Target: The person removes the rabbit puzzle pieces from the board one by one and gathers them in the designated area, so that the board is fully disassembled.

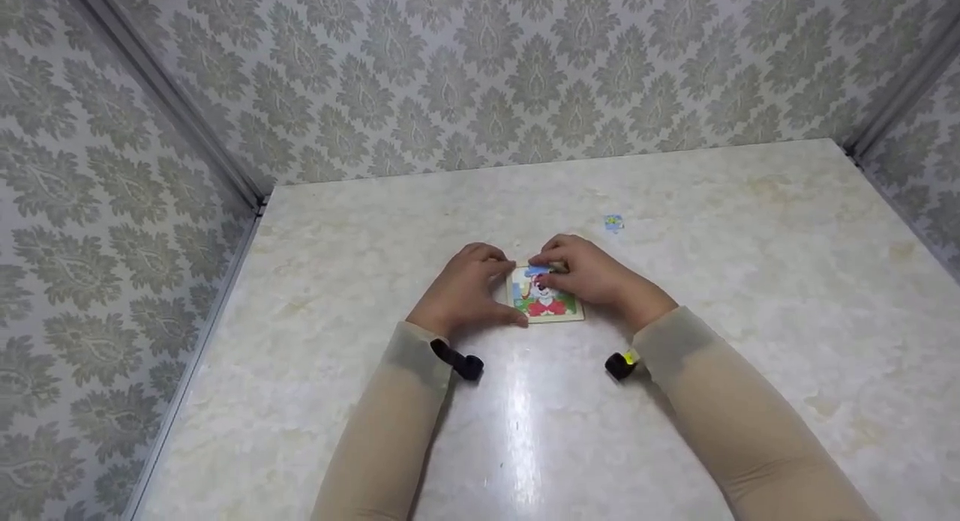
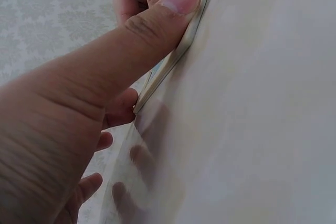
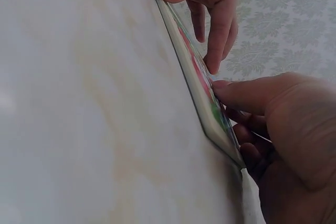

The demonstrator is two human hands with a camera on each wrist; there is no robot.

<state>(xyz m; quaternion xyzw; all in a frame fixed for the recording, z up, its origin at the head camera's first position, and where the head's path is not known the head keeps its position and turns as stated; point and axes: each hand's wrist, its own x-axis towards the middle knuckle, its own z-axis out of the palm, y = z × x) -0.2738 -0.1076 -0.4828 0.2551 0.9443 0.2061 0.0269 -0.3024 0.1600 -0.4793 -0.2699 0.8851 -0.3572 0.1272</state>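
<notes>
A small square jigsaw puzzle [image 1: 547, 309] in a pale frame lies on the table, its picture showing a white-faced figure in red on green. My left hand [image 1: 474, 287] holds the frame from the left, thumb on the near edge and a finger at the far left corner. Over the puzzle's upper part is my right hand [image 1: 592, 272], thumb and index finger around a blue puzzle piece [image 1: 537, 269] at the far edge. In the right wrist view the right thumb [image 3: 228, 92] touches the picture side, and other fingers curl beside the frame, partly hidden.
One loose blue and yellow puzzle piece [image 1: 613, 223] lies beyond the right hand. The marbled table [image 1: 300, 371] meets a patterned wall [image 1: 480, 79] at the back, with another panel [image 1: 75, 281] along the left. Black straps with small cameras [image 1: 469, 367] sit on both wrists.
</notes>
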